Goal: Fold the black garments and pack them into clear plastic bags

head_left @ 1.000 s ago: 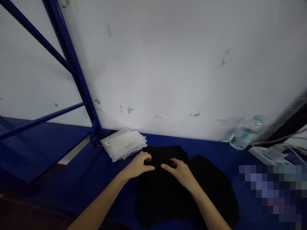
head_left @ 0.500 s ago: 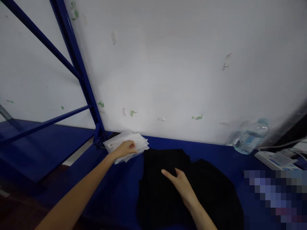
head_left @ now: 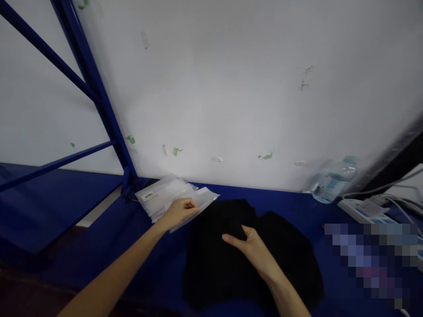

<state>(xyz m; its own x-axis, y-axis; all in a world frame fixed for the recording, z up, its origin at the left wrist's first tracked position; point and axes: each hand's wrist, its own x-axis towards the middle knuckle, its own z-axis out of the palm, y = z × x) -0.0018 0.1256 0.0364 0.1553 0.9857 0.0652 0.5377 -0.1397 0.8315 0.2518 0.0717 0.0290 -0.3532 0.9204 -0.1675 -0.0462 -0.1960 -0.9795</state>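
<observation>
Here's a thin, translucent white plastic bag (head_left: 209,196) stretching rightward from the left hand (head_left: 181,211), thumb and fingers pinched on it! Slick film, small pinch: it could slip free, or drag others off the flat pile of translucent plastic bags (head_left: 165,188) just beyond that hand. Anything inside? Can't tell; they look flat. The right hand (head_left: 253,247), thumb and fingers apart, is over soft black fabric (head_left: 213,259); contact's unclear. Well beyond its right side, a clear plastic bottle (head_left: 334,181) holds clear liquid.
</observation>
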